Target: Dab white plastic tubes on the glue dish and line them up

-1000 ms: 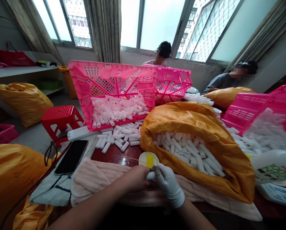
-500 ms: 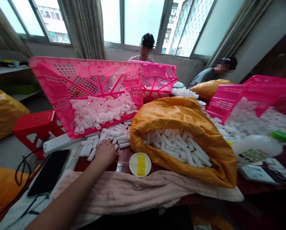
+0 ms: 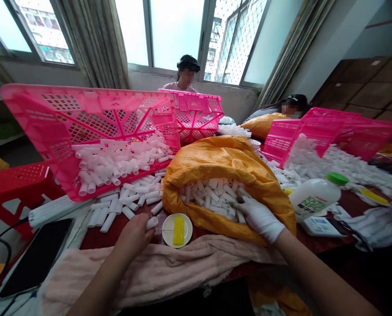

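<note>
From the head camera, I look down on a dark red tabletop [image 3: 99,239] with both of my hands over it. My bare left hand [image 3: 135,235] is closed around a short white tube [image 3: 151,222], whose end sticks out toward the right. Just beside it is a small round dish [image 3: 188,232] bearing a yellow block [image 3: 179,230], with a thin stick [image 3: 165,230] reaching over the dish's left edge. Loose white tubes [image 3: 130,201] lie beyond that hand, in front of a tilted pink crate [image 3: 120,116] that holds many more.

My gloved right hand [image 3: 260,219] reaches into the open mouth of an orange woven sack [image 3: 222,153]; its fingertips are among the tubes inside [image 3: 212,193]. I cannot tell whether they grip one. A pink towel [image 3: 143,276] runs along the near edge.

I judge the step in hand to be gathering: one tube secured on the left, the right hand busy in the sack. The next move seems to call for a light, separate pinch among crowded tubes on the right, and a steady left hold clear of the stick and dish.
</note>
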Demonstrator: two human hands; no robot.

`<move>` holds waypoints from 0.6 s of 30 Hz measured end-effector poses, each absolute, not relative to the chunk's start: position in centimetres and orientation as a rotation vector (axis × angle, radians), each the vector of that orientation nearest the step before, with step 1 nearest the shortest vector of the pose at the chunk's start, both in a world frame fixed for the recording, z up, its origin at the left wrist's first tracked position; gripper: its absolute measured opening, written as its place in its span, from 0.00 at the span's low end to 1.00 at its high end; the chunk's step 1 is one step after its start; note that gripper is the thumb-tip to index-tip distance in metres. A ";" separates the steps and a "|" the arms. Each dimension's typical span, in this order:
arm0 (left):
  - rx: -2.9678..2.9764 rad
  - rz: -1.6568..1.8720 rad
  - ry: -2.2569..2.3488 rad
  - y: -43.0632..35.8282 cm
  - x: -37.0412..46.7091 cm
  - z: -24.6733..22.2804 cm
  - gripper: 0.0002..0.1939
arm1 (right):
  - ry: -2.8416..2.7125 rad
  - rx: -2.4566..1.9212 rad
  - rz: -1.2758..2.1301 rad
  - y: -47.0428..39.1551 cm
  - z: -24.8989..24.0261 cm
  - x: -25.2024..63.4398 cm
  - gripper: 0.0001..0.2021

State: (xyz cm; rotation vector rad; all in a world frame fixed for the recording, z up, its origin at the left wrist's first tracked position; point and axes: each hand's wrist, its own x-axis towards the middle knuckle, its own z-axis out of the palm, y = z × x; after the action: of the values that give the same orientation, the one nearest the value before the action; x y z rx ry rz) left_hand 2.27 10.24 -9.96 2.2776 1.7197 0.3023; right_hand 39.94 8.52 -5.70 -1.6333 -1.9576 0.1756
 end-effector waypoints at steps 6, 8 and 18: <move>2.362 0.280 1.506 9.8 2.8 -11.3 0.04 | -2.145 -1.533 0.252 6.8 -4.6 37.2 0.16; 2.365 0.251 1.507 9.7 3.1 -11.6 0.03 | -2.037 -1.455 0.465 5.9 -5.3 34.5 0.17; 2.348 0.236 1.615 9.8 3.7 -12.4 0.03 | -1.937 -1.303 0.609 10.3 -12.4 25.4 0.15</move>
State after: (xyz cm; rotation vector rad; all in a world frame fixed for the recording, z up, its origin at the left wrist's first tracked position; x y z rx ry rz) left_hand 3.70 9.81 -12.42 2.3478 1.6152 0.2364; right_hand 25.43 10.26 -12.40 -1.3028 -1.9372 0.6088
